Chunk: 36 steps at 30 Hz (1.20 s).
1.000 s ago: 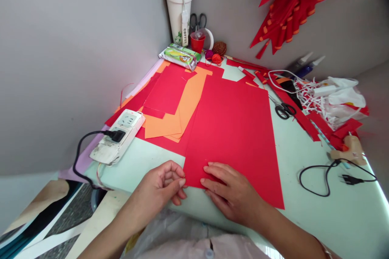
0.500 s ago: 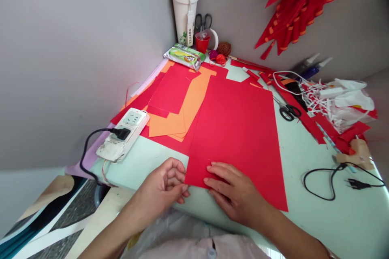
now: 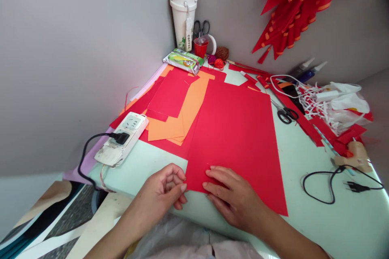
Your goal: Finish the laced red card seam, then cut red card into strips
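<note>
A large sheet of red paper (image 3: 234,129) lies flat on the pale green tabletop in front of me. My right hand (image 3: 231,194) rests on its near edge, fingers stretched out and spread a little, palm down. At the sheet's near left corner is my left hand (image 3: 170,186), with its fingers curled and the thumb drawn in toward them. Its fingertips meet the paper's edge; whether the edge or something small is between them I cannot make out. Orange paper (image 3: 165,129) and smaller red pieces (image 3: 170,93) lie left of the large sheet, partly overlapping.
A white power strip (image 3: 121,139) with a black plug sits at left. Scissors (image 3: 287,115), white shredded paper (image 3: 316,105) and a beige glue gun (image 3: 354,156) with its cord are at right. A white cup (image 3: 182,20) and a snack packet (image 3: 184,60) stand at the back.
The view has tilted up slightly, so most things sit a little lower. My left thumb has drawn slightly off the paper's corner; the right hand stays on the sheet.
</note>
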### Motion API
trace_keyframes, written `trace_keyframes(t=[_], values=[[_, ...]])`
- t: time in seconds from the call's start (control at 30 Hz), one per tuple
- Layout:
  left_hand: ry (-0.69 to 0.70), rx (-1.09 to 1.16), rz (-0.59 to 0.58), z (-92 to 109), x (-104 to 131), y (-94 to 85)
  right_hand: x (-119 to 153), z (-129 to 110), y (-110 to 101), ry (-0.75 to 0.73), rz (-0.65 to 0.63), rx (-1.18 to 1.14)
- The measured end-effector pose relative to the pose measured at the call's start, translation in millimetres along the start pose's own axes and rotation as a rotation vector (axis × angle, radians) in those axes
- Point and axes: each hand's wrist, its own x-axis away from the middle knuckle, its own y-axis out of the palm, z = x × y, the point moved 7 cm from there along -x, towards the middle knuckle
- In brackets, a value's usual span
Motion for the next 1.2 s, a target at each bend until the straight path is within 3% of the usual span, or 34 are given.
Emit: trace_keyframes(t=[0.4, 1.2], values=[[-0.028, -0.031, -0.012, 1.1, -2.1, -0.8, -1.9, 5.0, -9.4, 0.098, 0.044, -0.154], [-0.051, -0.012, -0.016, 2.0, -0.5, -1.8, -1.4, 0.5, -5.9, 0.030, 0.039, -0.014]])
